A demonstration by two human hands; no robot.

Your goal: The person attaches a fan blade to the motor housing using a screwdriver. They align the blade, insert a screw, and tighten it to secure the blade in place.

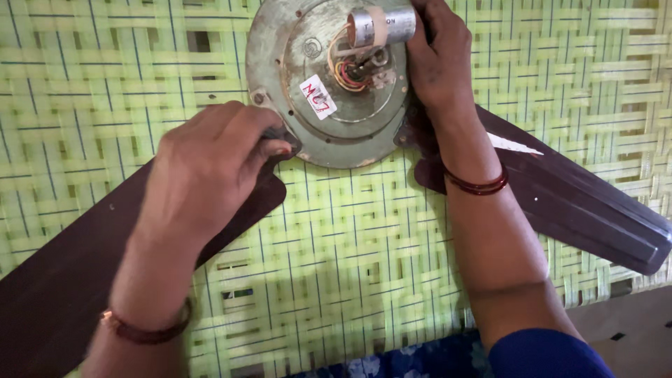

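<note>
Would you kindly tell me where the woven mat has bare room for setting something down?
The woven mat lies bare between the left blade and right blade, below the motor housing. The upper corners are bare too. It is crowded around the housing, where left hand and right hand work.

A woven mat (350,259) of pale green and yellow strips filled almost the whole view, its bands crossing in a basket pattern with thin dark lines between them. Soft, even light fell across it. At the lower right corner a brown floor (623,325) showed.
</note>
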